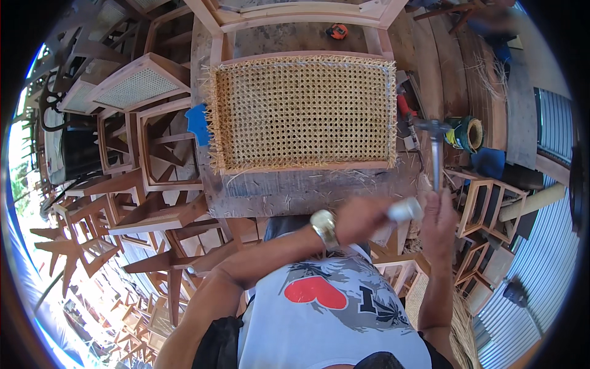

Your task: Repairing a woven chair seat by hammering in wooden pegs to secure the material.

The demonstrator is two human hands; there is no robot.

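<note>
Upright in my right hand (439,226), fingers closed round its lower end, is a hammer (437,161) with its metal head at the top. My left hand (364,222), a gold-toned watch (324,228) on its wrist, reaches across in front of me. It is blurred and grips a short white cylindrical thing (405,211), whose kind I cannot make out, close beside the right hand. Ahead of both hands, a woven cane panel (304,117) lies over a wooden chair frame (307,165) on the workbench (270,195). Frayed cane ends stick out along the panel's edges.
An orange tape measure (337,31) lies beyond the panel. At right are a red-handled tool (403,106) and a green can (466,134). A blue piece (197,124) is at the panel's left edge. Wooden chair frames (161,216) crowd the left; more stand at right.
</note>
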